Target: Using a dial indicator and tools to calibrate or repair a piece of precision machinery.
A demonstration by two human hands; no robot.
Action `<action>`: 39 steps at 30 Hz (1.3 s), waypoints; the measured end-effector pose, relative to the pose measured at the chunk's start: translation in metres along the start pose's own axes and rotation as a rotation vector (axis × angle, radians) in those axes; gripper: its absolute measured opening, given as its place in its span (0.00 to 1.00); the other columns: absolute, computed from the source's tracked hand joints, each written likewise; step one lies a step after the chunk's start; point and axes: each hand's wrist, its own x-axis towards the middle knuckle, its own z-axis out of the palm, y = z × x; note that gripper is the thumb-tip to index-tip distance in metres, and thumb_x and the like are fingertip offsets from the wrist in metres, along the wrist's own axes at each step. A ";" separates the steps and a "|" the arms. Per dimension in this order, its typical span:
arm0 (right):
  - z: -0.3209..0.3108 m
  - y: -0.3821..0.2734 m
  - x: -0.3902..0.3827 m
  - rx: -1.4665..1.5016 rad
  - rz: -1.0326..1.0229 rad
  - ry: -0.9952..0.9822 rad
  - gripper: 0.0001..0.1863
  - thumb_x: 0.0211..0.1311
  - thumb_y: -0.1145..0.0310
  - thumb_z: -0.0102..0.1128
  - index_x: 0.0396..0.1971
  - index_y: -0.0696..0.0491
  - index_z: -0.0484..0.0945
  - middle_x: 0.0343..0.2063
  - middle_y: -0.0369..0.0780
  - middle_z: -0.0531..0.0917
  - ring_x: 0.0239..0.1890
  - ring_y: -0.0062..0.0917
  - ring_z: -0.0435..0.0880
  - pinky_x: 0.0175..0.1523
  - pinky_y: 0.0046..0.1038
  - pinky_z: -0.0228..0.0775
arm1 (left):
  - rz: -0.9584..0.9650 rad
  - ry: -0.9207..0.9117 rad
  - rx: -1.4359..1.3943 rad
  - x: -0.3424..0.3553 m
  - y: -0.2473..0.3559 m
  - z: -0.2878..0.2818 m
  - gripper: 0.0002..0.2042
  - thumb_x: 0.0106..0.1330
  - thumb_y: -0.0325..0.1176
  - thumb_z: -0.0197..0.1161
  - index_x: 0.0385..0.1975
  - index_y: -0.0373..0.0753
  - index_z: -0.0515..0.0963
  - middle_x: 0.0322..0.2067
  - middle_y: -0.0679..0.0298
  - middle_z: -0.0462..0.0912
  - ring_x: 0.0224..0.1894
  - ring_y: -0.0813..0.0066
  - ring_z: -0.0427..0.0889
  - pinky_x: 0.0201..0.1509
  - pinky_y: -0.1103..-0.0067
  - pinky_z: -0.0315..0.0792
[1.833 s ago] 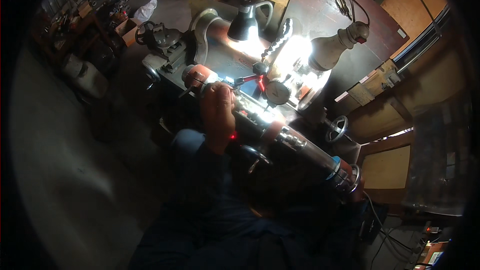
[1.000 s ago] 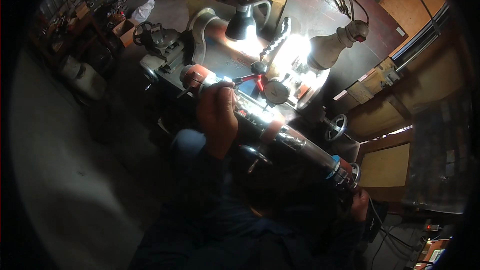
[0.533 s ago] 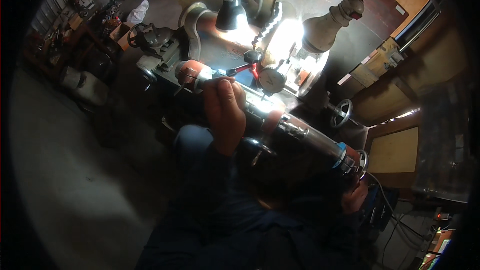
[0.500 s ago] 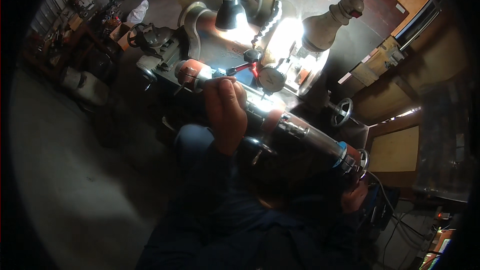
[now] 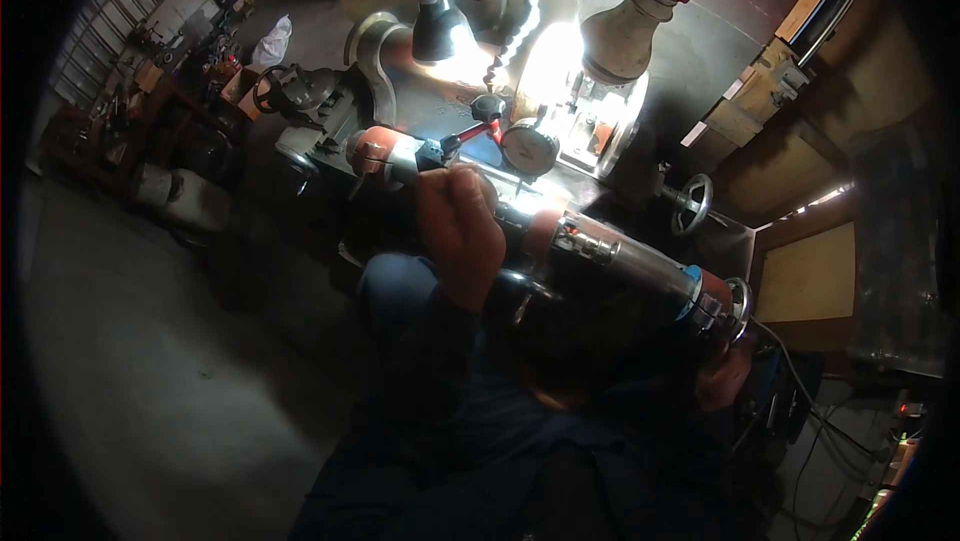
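Observation:
My left hand is closed, thumb and fingers pressed together, beside the long bar-shaped machine assembly. Anything in those fingers is hidden. Just beyond it, a round dial gauge is held by a red-and-black jointed arm. Left of the hand sits a reddish cylindrical machine head. My right hand is low at the right, close to a chrome handwheel at the end of a shiny metal cylinder. Shadow hides its fingers, and I cannot tell whether they grip the wheel.
A black lamp and a larger beige lamp brightly light the machine. Another handwheel stands at its right, with a shiny crank wheel near my lap. Cables hang at lower right. Cluttered shelving lines the left.
The whole view has shifted and turned slightly. My left hand sits a little lower against the dial gauge, its thumb less upright. My right hand stays near the end handwheel.

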 end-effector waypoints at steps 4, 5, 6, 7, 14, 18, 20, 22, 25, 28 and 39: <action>-0.002 0.004 -0.002 0.027 0.059 -0.049 0.14 0.71 0.68 0.44 0.39 0.60 0.78 0.36 0.55 0.78 0.38 0.54 0.77 0.42 0.47 0.68 | 0.055 0.036 0.022 -0.002 -0.001 -0.001 0.07 0.74 0.30 0.50 0.33 0.37 0.66 0.22 0.70 0.68 0.23 0.85 0.65 0.29 0.83 0.63; -0.001 0.006 -0.004 0.014 0.063 -0.054 0.14 0.71 0.68 0.44 0.39 0.60 0.78 0.36 0.55 0.78 0.38 0.54 0.77 0.42 0.47 0.68 | 0.059 0.007 0.074 -0.001 -0.002 -0.002 0.07 0.74 0.30 0.50 0.33 0.37 0.66 0.22 0.70 0.68 0.23 0.85 0.65 0.29 0.83 0.63; 0.000 0.008 -0.006 0.011 0.060 -0.065 0.14 0.71 0.68 0.45 0.39 0.61 0.78 0.36 0.55 0.78 0.38 0.54 0.77 0.43 0.47 0.67 | 0.066 0.001 0.077 -0.001 -0.002 -0.002 0.07 0.74 0.30 0.50 0.33 0.37 0.66 0.22 0.70 0.68 0.23 0.85 0.65 0.29 0.83 0.63; 0.002 0.011 -0.007 0.020 0.070 -0.050 0.14 0.70 0.68 0.46 0.39 0.61 0.77 0.36 0.55 0.78 0.39 0.54 0.77 0.43 0.48 0.67 | 0.048 0.005 0.070 -0.001 -0.002 -0.002 0.07 0.74 0.30 0.51 0.33 0.36 0.66 0.22 0.69 0.68 0.23 0.84 0.66 0.29 0.82 0.63; 0.011 0.020 -0.017 -0.193 0.029 -0.012 0.12 0.69 0.69 0.48 0.37 0.63 0.76 0.37 0.56 0.78 0.40 0.55 0.76 0.45 0.48 0.67 | 0.167 0.010 0.423 -0.016 0.020 0.003 0.05 0.69 0.28 0.58 0.32 0.34 0.73 0.30 0.55 0.80 0.32 0.66 0.82 0.37 0.75 0.75; 0.004 0.018 -0.011 -0.034 0.039 -0.048 0.12 0.70 0.68 0.47 0.37 0.62 0.77 0.35 0.55 0.78 0.37 0.54 0.76 0.41 0.47 0.67 | 0.341 -0.074 0.399 -0.008 0.029 0.005 0.04 0.66 0.26 0.61 0.31 0.34 0.75 0.31 0.53 0.82 0.33 0.61 0.84 0.38 0.73 0.77; 0.002 0.015 -0.007 -0.005 0.040 -0.068 0.13 0.70 0.68 0.47 0.37 0.61 0.77 0.34 0.54 0.78 0.36 0.54 0.76 0.40 0.47 0.67 | 0.345 -0.117 0.423 -0.006 0.033 0.005 0.03 0.68 0.22 0.58 0.31 0.33 0.72 0.23 0.59 0.81 0.25 0.76 0.81 0.30 0.78 0.75; 0.001 0.013 -0.006 -0.006 0.063 -0.073 0.13 0.69 0.67 0.47 0.37 0.61 0.77 0.33 0.54 0.77 0.35 0.54 0.76 0.38 0.47 0.66 | 0.316 -0.052 0.450 -0.009 0.036 0.010 0.04 0.68 0.23 0.59 0.31 0.33 0.72 0.23 0.60 0.81 0.24 0.76 0.81 0.29 0.78 0.74; 0.000 0.010 -0.005 0.038 0.062 -0.043 0.13 0.70 0.66 0.47 0.37 0.61 0.77 0.33 0.55 0.77 0.35 0.54 0.76 0.38 0.47 0.66 | 0.258 0.055 0.502 -0.012 0.036 0.017 0.05 0.66 0.25 0.61 0.30 0.34 0.73 0.23 0.58 0.80 0.24 0.68 0.81 0.29 0.75 0.74; -0.001 0.010 -0.005 0.025 0.115 -0.093 0.14 0.70 0.66 0.46 0.37 0.61 0.76 0.33 0.55 0.77 0.36 0.56 0.76 0.38 0.47 0.66 | 0.182 0.086 0.526 -0.007 0.031 0.017 0.05 0.65 0.27 0.63 0.29 0.35 0.74 0.25 0.55 0.80 0.25 0.59 0.82 0.30 0.71 0.75; 0.003 0.016 -0.007 -0.006 0.010 -0.060 0.14 0.71 0.67 0.46 0.38 0.63 0.76 0.32 0.56 0.77 0.35 0.56 0.75 0.37 0.47 0.64 | 0.179 -0.177 0.195 0.008 0.022 -0.002 0.02 0.68 0.23 0.57 0.35 0.33 0.76 0.19 0.63 0.77 0.21 0.82 0.75 0.25 0.83 0.68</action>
